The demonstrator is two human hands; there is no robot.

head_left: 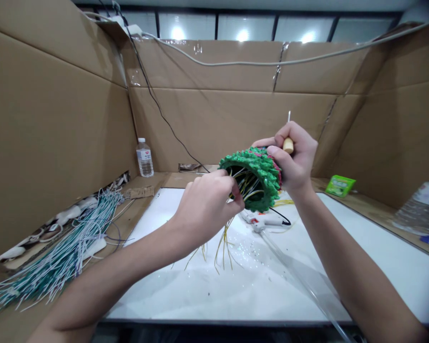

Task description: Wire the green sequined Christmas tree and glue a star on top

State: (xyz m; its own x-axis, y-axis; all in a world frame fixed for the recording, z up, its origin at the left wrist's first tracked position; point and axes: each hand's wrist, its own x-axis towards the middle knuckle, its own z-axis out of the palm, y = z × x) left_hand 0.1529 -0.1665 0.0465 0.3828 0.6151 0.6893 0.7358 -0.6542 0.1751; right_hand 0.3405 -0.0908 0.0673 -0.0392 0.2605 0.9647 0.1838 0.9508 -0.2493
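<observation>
A hollow green bumpy piece (262, 178) with a red band is held up above the white table, its round opening tilted toward me. Yellow and white strands fill the inside, and yellow strands (224, 243) hang out below. My left hand (214, 197) is closed at the opening, thumb and fingers pinched among the strands. My right hand (296, 155) grips the red-banded far end from the right. In the same hand is a tool with a wooden handle (288, 146) and a thin metal shaft pointing up; its tip shape is too small to tell.
Beneath the piece lies a glue gun (264, 220) with a long clear glue stick (303, 276). Bundled green and white wires (67, 252) lie left. A water bottle (145, 158) stands at the back left; a green packet (339, 186) and large bottle (422, 207) are right. Cardboard walls (218, 114) surround the table.
</observation>
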